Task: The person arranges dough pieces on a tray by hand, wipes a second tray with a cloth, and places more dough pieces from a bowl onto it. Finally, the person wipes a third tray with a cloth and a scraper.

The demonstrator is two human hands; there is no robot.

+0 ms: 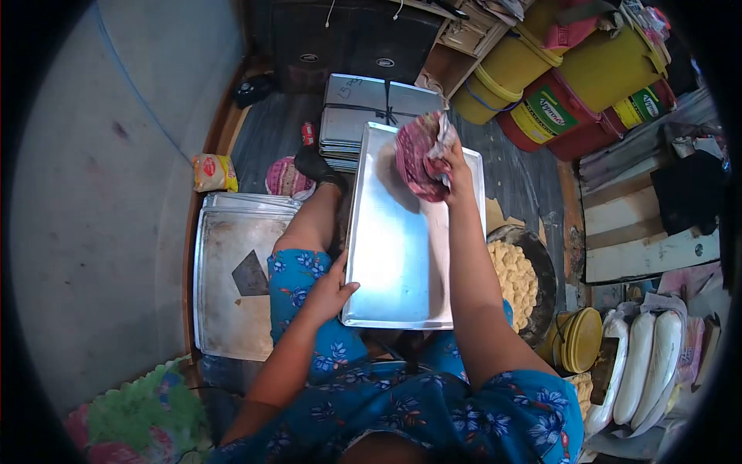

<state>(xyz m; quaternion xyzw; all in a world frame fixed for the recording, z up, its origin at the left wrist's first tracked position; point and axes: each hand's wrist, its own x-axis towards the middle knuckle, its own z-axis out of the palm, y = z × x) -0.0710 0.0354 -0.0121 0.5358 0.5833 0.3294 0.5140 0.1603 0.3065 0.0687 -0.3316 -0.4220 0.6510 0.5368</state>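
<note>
A shiny rectangular metal tray [394, 247] with a raised rim lies across the lap. My left hand [328, 291] grips its left edge near the lower corner, thumb over the rim. Above the tray's upper right part, my right hand [456, 172] is closed on a crumpled pink and red patterned cloth [421, 158]. The cloth hides part of the tray's surface; whether it touches the metal is not clear. At the left, beside the leg, more metal trays [224, 309] are stacked, with a dark flat square piece [250, 274] on the top one.
Tied metal sheets [379, 100] are piled ahead, near a red can [308, 134]. A round pan of pale dough pieces [514, 282] is at the right, with a yellow bucket [581, 340] and white wrapped rolls [635, 367]. More buckets [549, 112] stand at the upper right.
</note>
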